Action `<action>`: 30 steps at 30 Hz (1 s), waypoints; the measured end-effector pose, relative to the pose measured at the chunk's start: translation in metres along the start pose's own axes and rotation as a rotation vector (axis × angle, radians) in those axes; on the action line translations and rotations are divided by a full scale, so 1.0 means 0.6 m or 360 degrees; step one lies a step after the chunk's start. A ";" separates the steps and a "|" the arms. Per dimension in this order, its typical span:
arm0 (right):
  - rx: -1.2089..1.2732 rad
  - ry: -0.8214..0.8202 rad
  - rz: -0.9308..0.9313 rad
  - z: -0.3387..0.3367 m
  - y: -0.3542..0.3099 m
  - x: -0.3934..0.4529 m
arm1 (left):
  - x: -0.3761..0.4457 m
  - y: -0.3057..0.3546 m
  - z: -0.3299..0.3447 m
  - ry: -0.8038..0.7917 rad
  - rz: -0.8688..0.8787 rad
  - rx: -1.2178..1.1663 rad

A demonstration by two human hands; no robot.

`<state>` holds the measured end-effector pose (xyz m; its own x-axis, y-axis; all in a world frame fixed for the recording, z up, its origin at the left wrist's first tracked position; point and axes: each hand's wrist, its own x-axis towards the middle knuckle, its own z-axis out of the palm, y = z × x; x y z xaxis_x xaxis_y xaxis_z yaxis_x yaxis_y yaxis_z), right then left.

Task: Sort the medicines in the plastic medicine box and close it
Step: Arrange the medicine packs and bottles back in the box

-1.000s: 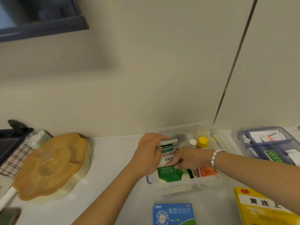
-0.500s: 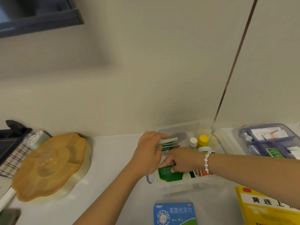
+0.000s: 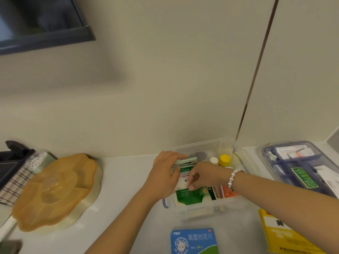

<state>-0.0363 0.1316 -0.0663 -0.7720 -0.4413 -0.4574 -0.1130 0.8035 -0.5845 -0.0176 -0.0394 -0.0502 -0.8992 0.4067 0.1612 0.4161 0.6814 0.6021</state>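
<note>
Over the open clear plastic medicine box [image 3: 227, 143] on the counter, my left hand [image 3: 165, 173] grips a stack of medicine packets [image 3: 185, 163] while my right hand [image 3: 203, 176] pinches a white box [image 3: 184, 180] inside.

Blue box [image 3: 194, 241]: we read "氯雷他定片" in large white characters; a small white brand mark sits at its top left corner, too small for us to make out.
Yellow box [image 3: 282, 233]: we see one big dark character on a white band, cut off by the arm, likely "黄".
White box [image 3: 184, 177] between the hands: we can read "盐", the rest covered by fingers.
Green box [image 3: 190, 196] in the clear medicine box [image 3: 205, 208]: white characters, blurred; a barcode stands on its right end.
Green label [image 3: 304, 177] in the purple tray [image 3: 271, 154]: print too fine for us to read.
</note>
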 end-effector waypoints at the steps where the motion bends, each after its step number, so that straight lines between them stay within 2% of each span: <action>1: 0.0002 -0.0007 0.0005 -0.005 -0.002 -0.006 | -0.001 -0.001 0.000 0.0001 -0.0008 -0.0008; 6: 0.0103 0.0106 0.0033 -0.028 -0.013 -0.062 | -0.008 0.010 -0.002 0.0064 -0.0135 -0.0058; 13: 0.0302 0.0747 -0.0045 -0.006 -0.025 -0.172 | -0.042 0.090 -0.007 0.0256 -0.0220 -0.0023; 22: 0.0498 0.1250 -0.0032 0.043 -0.005 -0.320 | -0.117 0.227 0.042 0.0300 -0.0101 -0.0342; 26: 0.0554 0.1384 0.0107 0.072 0.033 -0.381 | -0.142 0.272 0.086 0.0264 -0.0120 -0.0373; 30: 0.0522 0.1420 0.0353 0.094 0.081 -0.414 | -0.150 0.293 0.134 0.0233 -0.0275 -0.0467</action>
<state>0.1851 0.2579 -0.0190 -0.9599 0.2798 0.0165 0.1678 0.6210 -0.7657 0.1473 0.0929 -0.0218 -0.9714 0.1953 0.1349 0.2193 0.5202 0.8254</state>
